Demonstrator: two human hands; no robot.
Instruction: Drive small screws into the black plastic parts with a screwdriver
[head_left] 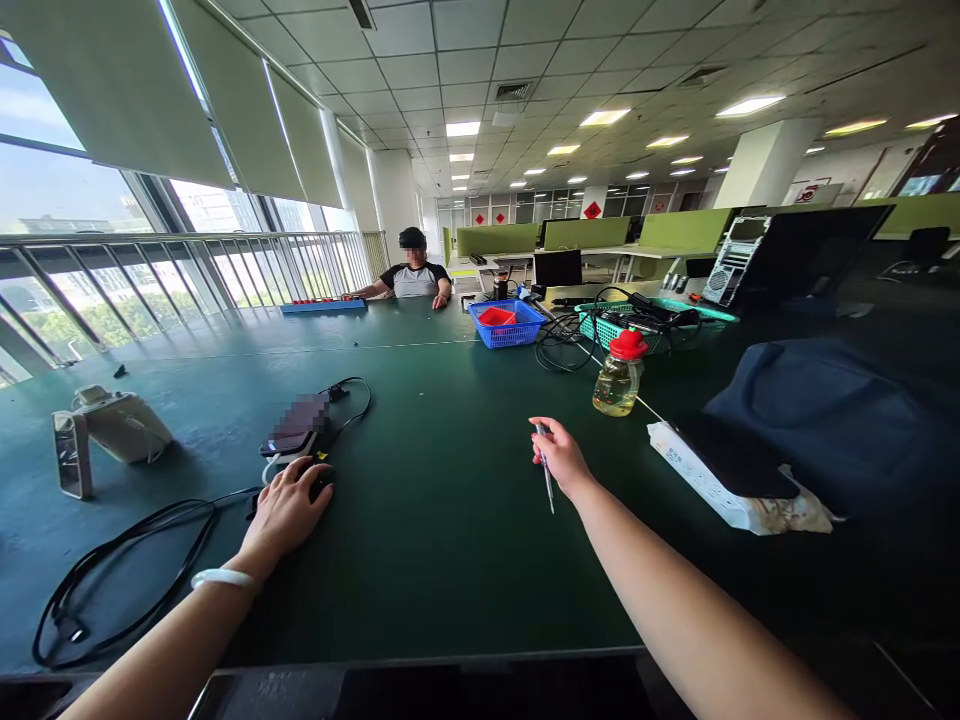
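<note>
My left hand (289, 510), a white bangle at its wrist, rests over a black power adapter (322, 474), fingers curled over it; most of the adapter is hidden under the palm. Right beyond the fingertips lies a dark, blurred-out phone-like slab (298, 425) on a white base, with a black cable looping behind. Further right, my right hand (559, 455) is closed around a slim screwdriver (548, 480). Its thin tip points down and toward me, just above or touching the dark green tabletop (450, 560); I cannot tell which.
A coiled black cable (127, 540) and a beige device (124, 430) lie left. To the right are a red-capped bottle (618, 385), a white power strip or box (701, 475) and a dark blue bag (832, 420). Blue basket (506, 325), green basket (622, 325) and a seated person (414, 270) are further back.
</note>
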